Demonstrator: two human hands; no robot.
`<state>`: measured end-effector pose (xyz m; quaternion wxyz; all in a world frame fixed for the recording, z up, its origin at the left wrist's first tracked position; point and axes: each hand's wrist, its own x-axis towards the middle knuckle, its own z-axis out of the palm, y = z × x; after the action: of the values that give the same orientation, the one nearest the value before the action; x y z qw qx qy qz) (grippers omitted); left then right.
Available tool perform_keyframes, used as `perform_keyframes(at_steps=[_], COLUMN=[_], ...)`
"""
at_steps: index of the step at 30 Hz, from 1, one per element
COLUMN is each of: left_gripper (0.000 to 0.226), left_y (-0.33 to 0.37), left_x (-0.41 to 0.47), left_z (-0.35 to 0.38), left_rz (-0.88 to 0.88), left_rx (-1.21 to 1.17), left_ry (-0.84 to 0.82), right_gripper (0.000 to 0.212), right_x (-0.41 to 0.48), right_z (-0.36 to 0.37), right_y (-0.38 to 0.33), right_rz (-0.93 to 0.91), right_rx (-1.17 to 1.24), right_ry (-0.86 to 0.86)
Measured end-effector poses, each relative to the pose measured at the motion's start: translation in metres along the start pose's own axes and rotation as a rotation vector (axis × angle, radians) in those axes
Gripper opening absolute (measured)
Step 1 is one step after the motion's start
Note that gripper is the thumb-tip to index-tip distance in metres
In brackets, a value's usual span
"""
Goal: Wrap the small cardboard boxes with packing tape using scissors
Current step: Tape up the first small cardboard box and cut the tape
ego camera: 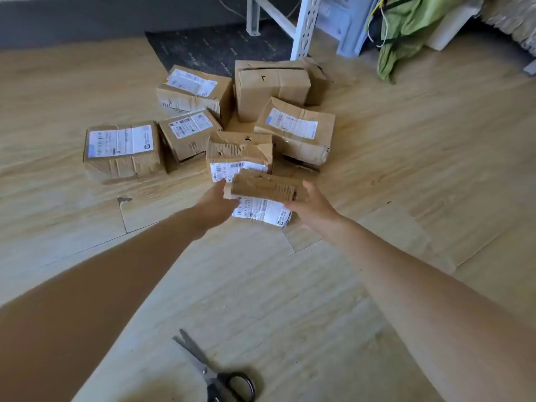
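Box (265,188) gripped at both ends.
Left hand (216,203) and right hand (311,208) curl their fingers round it; scissors (220,375) lie well behind the fingers.

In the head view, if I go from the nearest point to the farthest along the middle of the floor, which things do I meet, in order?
scissors → held box → crumpled box → large plain box → dark mat

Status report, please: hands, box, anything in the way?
Left hand and right hand grip small cardboard box. Scissors on floor, untouched. No tape in view. Other boxes piled just behind.
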<state>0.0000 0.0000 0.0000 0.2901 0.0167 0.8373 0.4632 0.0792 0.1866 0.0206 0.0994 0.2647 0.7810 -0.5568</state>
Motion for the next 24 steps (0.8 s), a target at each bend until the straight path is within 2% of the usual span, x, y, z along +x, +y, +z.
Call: perform_keyframes(at_steps=[4, 10, 13, 20, 22, 24], left_gripper=[0.05, 0.043, 0.038, 0.024, 0.02, 0.019], left_y=[-0.007, -0.022, -0.028, -0.048, -0.057, -0.069], left_x=[0.001, -0.04, -0.077, -0.173, -0.198, -0.218], left_z=[0.003, -0.012, -0.031, -0.088, -0.103, -0.116], left_rz=[0.087, 0.028, -0.013, -0.017, -0.014, -0.012], left_rx=[-0.066, -0.085, -0.106, -0.105, -0.153, -0.196], left_ry=[0.063, 0.093, 0.108, 0.22, 0.241, 0.268], right_gripper=[0.021, 0.03, 0.023, 0.044, 0.04, 0.026], right_x=[-0.001, -0.04, -0.067, -0.138, -0.154, -0.167], right_z=[0.01, 0.033, 0.049, 0.096, 0.113, 0.131], right_y=[0.002, -0.002, -0.007, -0.024, -0.026, -0.025], right_rz=[0.024, -0.02, -0.027, -0.057, -0.047, -0.037], right_rx=[0.072, 0.066, 0.047, 0.069, 0.097, 0.135], right_ry=[-0.005, -0.018, -0.039, -0.09, -0.109, -0.135])
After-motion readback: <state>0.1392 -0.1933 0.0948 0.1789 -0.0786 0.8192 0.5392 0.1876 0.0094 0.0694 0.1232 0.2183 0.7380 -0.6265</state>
